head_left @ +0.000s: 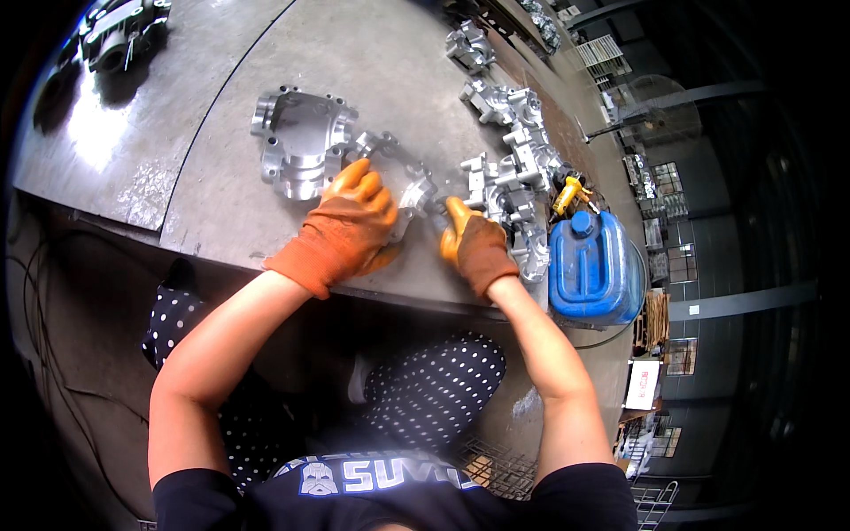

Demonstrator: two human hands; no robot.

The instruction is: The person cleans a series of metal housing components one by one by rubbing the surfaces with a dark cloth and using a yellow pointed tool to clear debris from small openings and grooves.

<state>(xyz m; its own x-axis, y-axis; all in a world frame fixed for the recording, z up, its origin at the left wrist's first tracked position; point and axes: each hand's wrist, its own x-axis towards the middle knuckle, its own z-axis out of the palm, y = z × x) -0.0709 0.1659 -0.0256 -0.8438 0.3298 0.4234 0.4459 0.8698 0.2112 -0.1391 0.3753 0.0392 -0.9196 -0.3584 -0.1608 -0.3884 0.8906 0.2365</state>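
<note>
Both my hands wear orange work gloves. My left hand (350, 232) is closed, its fingers curled over the near left side of a silver metal casting (414, 181) on the metal-topped table (230, 168). Close to that casting's right end is my right hand (474, 243). Its fingers are pressed together, and whatever they pinch is hidden or blurred. Left of the held casting, almost touching it, a larger silver housing (305, 133) with a hollow middle and bolt lugs lies on the tabletop.
Several silver castings (522, 159) are lined up along the table's right side. A blue plastic jerrycan (595, 265) stands at the right edge, a yellow air blow gun (569, 195) behind it. Dark metal parts (115, 40) sit far left. Cables (53, 336) hang down at the left.
</note>
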